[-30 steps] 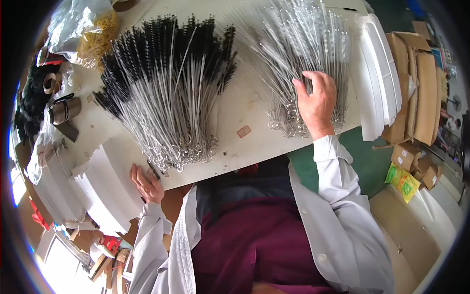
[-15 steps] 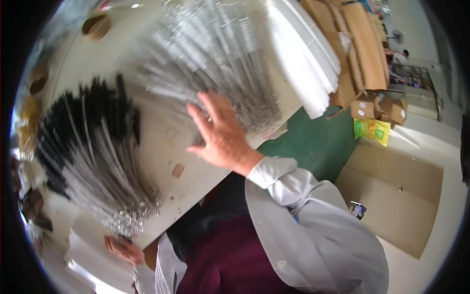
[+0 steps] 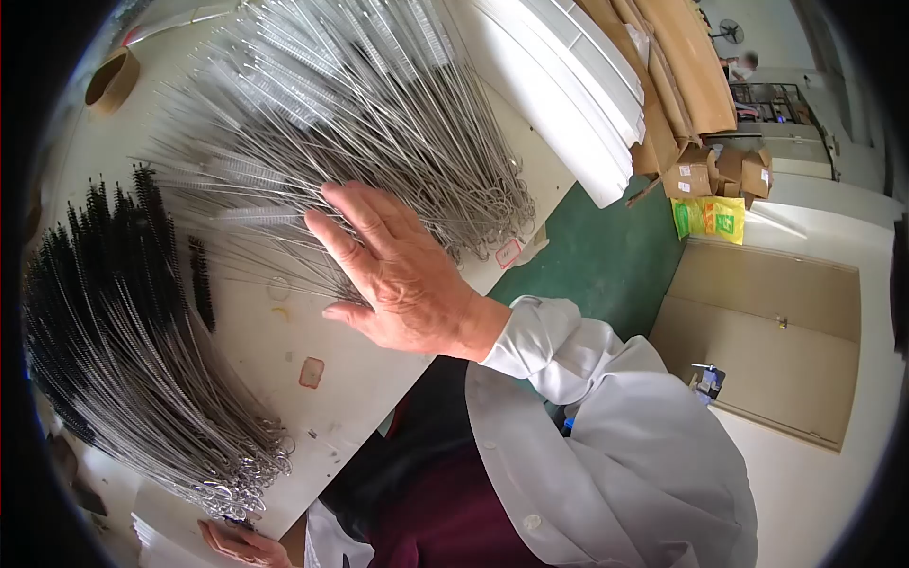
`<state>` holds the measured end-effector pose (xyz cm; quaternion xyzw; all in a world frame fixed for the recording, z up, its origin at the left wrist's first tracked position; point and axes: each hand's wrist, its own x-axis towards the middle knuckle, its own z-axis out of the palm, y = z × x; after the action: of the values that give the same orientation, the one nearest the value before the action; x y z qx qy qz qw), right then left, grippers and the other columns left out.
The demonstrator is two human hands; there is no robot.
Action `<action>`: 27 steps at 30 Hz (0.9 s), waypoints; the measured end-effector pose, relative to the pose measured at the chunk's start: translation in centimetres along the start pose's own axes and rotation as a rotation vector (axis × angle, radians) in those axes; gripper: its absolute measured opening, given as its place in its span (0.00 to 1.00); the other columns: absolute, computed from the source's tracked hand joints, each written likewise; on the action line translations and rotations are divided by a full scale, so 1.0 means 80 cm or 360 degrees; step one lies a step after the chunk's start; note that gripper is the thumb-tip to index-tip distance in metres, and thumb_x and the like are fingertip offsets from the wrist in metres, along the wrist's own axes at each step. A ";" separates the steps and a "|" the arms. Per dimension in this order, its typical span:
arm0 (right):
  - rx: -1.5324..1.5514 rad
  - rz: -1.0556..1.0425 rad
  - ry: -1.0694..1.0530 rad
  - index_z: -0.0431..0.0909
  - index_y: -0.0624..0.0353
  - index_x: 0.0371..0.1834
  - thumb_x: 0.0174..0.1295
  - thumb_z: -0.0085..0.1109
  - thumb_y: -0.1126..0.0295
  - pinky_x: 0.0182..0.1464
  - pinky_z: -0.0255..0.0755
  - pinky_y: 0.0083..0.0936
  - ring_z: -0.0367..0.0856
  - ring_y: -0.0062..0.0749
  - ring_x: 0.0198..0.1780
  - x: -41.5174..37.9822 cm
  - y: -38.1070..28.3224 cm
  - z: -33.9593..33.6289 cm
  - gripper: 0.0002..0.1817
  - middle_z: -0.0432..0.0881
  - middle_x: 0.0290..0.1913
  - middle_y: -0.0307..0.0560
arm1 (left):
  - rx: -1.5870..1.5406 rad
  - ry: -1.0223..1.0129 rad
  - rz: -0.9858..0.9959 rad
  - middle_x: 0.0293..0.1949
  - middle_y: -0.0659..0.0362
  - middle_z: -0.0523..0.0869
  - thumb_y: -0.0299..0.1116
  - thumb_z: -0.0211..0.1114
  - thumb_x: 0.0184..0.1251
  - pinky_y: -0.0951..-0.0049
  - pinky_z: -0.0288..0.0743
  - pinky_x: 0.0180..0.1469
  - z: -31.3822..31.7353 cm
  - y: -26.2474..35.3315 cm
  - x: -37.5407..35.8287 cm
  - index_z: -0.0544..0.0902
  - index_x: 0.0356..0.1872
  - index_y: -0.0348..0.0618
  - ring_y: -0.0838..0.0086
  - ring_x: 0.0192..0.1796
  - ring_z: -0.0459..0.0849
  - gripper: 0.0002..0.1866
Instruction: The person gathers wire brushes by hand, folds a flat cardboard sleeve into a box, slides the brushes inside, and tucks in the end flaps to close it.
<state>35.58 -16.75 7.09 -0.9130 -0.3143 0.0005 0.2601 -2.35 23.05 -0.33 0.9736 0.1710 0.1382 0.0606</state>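
Note:
My right hand [image 3: 402, 284] lies palm down with its fingers spread, over the lower left side of a large heap of clear-bristled wire brushes [image 3: 379, 142]. Their looped wire ends point toward me and to the right. Left of it sits a pile of black-bristled wire brushes [image 3: 123, 331], its shiny loops gathered near the table's front edge. My left hand [image 3: 246, 547] shows only in part at the bottom, fingers apart, just below those loops and beside a small dark thing. One black brush stands slightly off its pile.
On the white table [image 3: 369, 379] are a red-edged label [image 3: 311, 372], another label [image 3: 508, 253] and a brown tape roll [image 3: 112, 81]. White sheets [image 3: 578, 85] and cardboard [image 3: 696, 76] stand at the right. Farther off are boxes [image 3: 696, 175], a yellow-green bag [image 3: 710, 219] and a person [image 3: 743, 66].
The view has shifted and become sharper. My right hand has moved slightly left and down in view, still spread beside the clear brushes. My left hand appears lower in view.

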 end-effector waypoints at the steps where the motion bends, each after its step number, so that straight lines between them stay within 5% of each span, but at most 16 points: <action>1: 0.0041 -0.0021 0.0037 0.61 0.64 0.76 0.57 0.78 0.62 0.75 0.62 0.55 0.64 0.64 0.75 0.000 0.001 -0.002 0.46 0.62 0.74 0.65 | 0.0034 -0.0001 0.0015 0.72 0.35 0.70 0.45 0.51 0.83 0.43 0.63 0.75 -0.002 0.002 0.002 0.70 0.72 0.30 0.38 0.73 0.70 0.29; 3: 0.0135 -0.0051 0.0164 0.64 0.62 0.76 0.58 0.78 0.61 0.75 0.64 0.52 0.67 0.60 0.74 -0.004 0.010 -0.014 0.45 0.66 0.74 0.62 | 0.0045 0.0029 0.0075 0.71 0.36 0.72 0.43 0.51 0.84 0.44 0.64 0.75 -0.010 0.027 0.019 0.71 0.71 0.29 0.39 0.72 0.71 0.28; 4: 0.0227 -0.0068 0.0273 0.67 0.59 0.76 0.59 0.78 0.60 0.74 0.66 0.49 0.71 0.56 0.73 -0.008 0.018 -0.023 0.43 0.71 0.73 0.59 | 0.0320 0.0091 0.0281 0.62 0.35 0.77 0.38 0.56 0.82 0.43 0.73 0.65 -0.016 0.059 0.041 0.74 0.65 0.27 0.39 0.63 0.78 0.23; 5: 0.0171 -0.0093 0.0384 0.76 0.61 0.68 0.60 0.77 0.62 0.69 0.72 0.44 0.80 0.52 0.65 -0.008 0.030 -0.036 0.33 0.82 0.63 0.57 | 0.0593 0.0154 0.0486 0.54 0.34 0.82 0.34 0.62 0.80 0.42 0.83 0.55 -0.022 0.076 0.053 0.77 0.59 0.25 0.39 0.53 0.85 0.19; 8: -0.0190 0.0108 0.0642 0.81 0.65 0.57 0.62 0.73 0.68 0.64 0.76 0.42 0.83 0.53 0.60 -0.032 0.077 -0.085 0.22 0.85 0.56 0.56 | 0.0547 0.0125 0.0529 0.49 0.34 0.83 0.34 0.59 0.82 0.42 0.85 0.49 -0.030 0.078 0.056 0.77 0.57 0.21 0.39 0.47 0.86 0.19; 13: -0.1184 0.0542 0.0638 0.73 0.67 0.67 0.60 0.65 0.75 0.74 0.66 0.45 0.74 0.54 0.70 -0.121 0.198 -0.132 0.29 0.78 0.67 0.59 | 0.0578 0.0191 0.0614 0.52 0.33 0.82 0.36 0.55 0.84 0.41 0.84 0.51 -0.025 0.058 0.036 0.77 0.58 0.21 0.39 0.51 0.85 0.21; 17: -0.1371 0.0597 0.0595 0.68 0.68 0.72 0.58 0.64 0.75 0.78 0.58 0.47 0.68 0.53 0.74 -0.150 0.250 -0.137 0.35 0.72 0.72 0.59 | 0.0051 0.0200 0.0206 0.60 0.35 0.80 0.46 0.56 0.82 0.32 0.76 0.61 0.001 -0.003 0.006 0.75 0.66 0.26 0.42 0.62 0.82 0.29; 19: -0.1347 0.0585 0.0490 0.68 0.67 0.73 0.58 0.64 0.74 0.79 0.57 0.48 0.67 0.52 0.76 -0.150 0.252 -0.148 0.36 0.71 0.73 0.58 | -0.0049 0.0054 -0.0001 0.70 0.36 0.74 0.41 0.50 0.84 0.46 0.64 0.75 0.010 -0.026 0.000 0.72 0.71 0.29 0.40 0.72 0.71 0.27; 27: -0.1478 0.0578 0.0343 0.67 0.68 0.75 0.56 0.63 0.72 0.77 0.59 0.43 0.66 0.48 0.77 -0.149 0.246 -0.151 0.38 0.69 0.76 0.56 | -0.0039 0.0201 0.0028 0.68 0.37 0.75 0.38 0.50 0.84 0.48 0.65 0.74 0.019 -0.024 0.001 0.73 0.69 0.27 0.41 0.71 0.73 0.24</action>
<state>39.30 -42.47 6.28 -0.9670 -0.0890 -0.1883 -0.1464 -2.46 24.74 -2.06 0.9636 0.1642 0.2020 0.0603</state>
